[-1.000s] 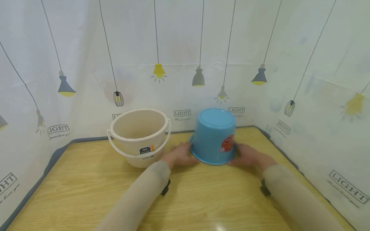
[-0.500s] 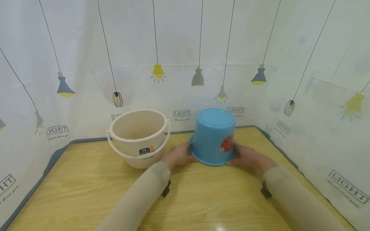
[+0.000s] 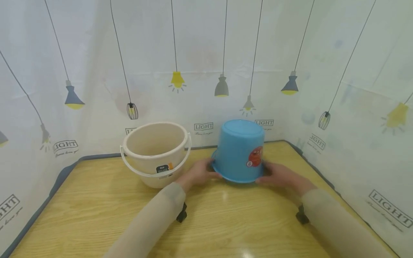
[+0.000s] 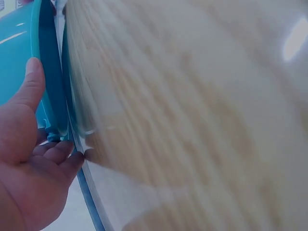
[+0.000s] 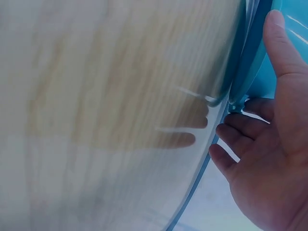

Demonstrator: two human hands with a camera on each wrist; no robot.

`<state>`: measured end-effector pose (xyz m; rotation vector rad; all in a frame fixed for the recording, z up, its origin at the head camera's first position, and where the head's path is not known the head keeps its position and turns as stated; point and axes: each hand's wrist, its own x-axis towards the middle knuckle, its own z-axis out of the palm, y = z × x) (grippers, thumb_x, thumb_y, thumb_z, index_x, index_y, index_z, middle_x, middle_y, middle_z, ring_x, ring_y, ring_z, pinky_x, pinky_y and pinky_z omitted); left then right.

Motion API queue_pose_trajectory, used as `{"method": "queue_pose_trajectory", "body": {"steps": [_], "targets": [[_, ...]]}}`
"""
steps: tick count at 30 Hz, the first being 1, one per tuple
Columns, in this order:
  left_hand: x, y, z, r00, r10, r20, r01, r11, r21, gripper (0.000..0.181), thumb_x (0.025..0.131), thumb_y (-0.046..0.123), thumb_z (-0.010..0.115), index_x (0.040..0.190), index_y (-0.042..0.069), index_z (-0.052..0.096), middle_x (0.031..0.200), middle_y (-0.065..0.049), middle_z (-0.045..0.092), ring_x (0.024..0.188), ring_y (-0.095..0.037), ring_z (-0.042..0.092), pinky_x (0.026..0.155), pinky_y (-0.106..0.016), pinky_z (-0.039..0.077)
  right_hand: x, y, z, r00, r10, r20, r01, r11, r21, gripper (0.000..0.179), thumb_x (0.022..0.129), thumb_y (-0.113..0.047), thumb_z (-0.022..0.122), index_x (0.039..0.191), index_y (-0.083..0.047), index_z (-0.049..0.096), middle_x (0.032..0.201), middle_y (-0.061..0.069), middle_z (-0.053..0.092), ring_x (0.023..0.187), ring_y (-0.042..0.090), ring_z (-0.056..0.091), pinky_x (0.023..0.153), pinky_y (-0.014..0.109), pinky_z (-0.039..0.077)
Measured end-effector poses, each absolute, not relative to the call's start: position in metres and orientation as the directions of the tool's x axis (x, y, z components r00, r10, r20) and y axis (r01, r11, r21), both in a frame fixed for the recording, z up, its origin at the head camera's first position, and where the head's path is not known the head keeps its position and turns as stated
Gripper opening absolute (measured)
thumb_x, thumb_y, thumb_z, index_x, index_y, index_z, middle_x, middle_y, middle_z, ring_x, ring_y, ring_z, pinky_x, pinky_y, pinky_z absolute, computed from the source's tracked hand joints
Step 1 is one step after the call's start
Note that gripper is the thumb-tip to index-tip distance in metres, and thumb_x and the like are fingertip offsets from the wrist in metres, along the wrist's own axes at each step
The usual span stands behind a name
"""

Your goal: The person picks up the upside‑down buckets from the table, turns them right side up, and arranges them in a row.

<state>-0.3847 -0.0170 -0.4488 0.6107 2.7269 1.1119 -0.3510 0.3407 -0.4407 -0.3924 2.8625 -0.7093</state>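
Right of the middle of the frame, a blue bucket [image 3: 238,152] is upside down, its rim pinched between thumb and fingers by the left hand [image 3: 199,172] and right hand [image 3: 281,175] — a cream bucket [image 3: 164,163] sits near the left hand, the back edge of the table [image 3: 240,222] is close behind, and wide table spreads below, between the sleeves [image 3: 150,218]

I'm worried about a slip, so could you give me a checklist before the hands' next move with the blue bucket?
1. Left hand holding blue bucket: ok.
2. Right hand holding the opposite side: ok.
3. Blue bucket mouth-up: not ok, it is upside down.
4. Blue bucket entirely off table: cannot tell.
5. Cream bucket upright: ok.
6. Cream bucket's handle lowered: ok.
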Motion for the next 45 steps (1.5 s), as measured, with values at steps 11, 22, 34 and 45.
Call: {"method": "queue_pose_trajectory", "body": {"steps": [11,22,34,45], "targets": [[-0.376,-0.024,-0.444,-0.92,0.39,0.035,0.234,0.477,0.847,0.094,0.091,0.042,0.09,0.166,0.008,0.046,0.172,-0.013,0.046,0.161,-0.038,0.043,0.133,-0.053,0.038,-0.342,0.344,-0.432,-0.959,-0.269,-0.092,-0.175,0.814,-0.554,0.112,0.092,-0.074,0.075,0.174,-0.011,0.03,0.175,0.025,0.036,0.159,0.055,0.036,0.127,0.073,0.036],[-0.368,-0.026,-0.44,-0.927,0.37,0.059,0.209,0.379,0.901,0.092,0.091,0.046,0.09,0.165,0.011,0.048,0.173,-0.009,0.046,0.162,-0.035,0.042,0.132,-0.051,0.04,-0.337,0.344,-0.432,-0.961,-0.274,-0.044,-0.196,0.781,-0.593,0.103,0.097,-0.069,0.072,0.172,-0.008,0.035,0.174,0.025,0.038,0.16,0.054,0.035,0.128,0.072,0.036],[-0.359,-0.024,-0.437,-0.953,0.288,0.098,0.198,0.341,0.919,0.08,0.093,0.049,0.088,0.158,0.013,0.059,0.165,-0.012,0.057,0.15,-0.043,0.056,0.123,-0.055,0.051,-0.329,0.345,-0.427,-0.965,-0.258,0.041,-0.199,0.627,-0.753,0.096,0.1,-0.057,0.076,0.17,-0.004,0.037,0.174,0.024,0.039,0.161,0.05,0.037,0.131,0.068,0.031],[-0.357,-0.025,-0.437,-0.958,0.248,0.146,0.208,0.246,0.947,0.061,0.093,0.039,0.09,0.145,0.012,0.072,0.17,-0.012,0.051,0.142,-0.037,0.065,0.115,-0.049,0.059,-0.328,0.35,-0.434,-0.975,-0.22,0.034,-0.161,0.59,-0.791,0.084,0.1,-0.055,0.077,0.162,-0.006,0.047,0.166,0.023,0.051,0.153,0.047,0.05,0.126,0.068,0.041]]}}
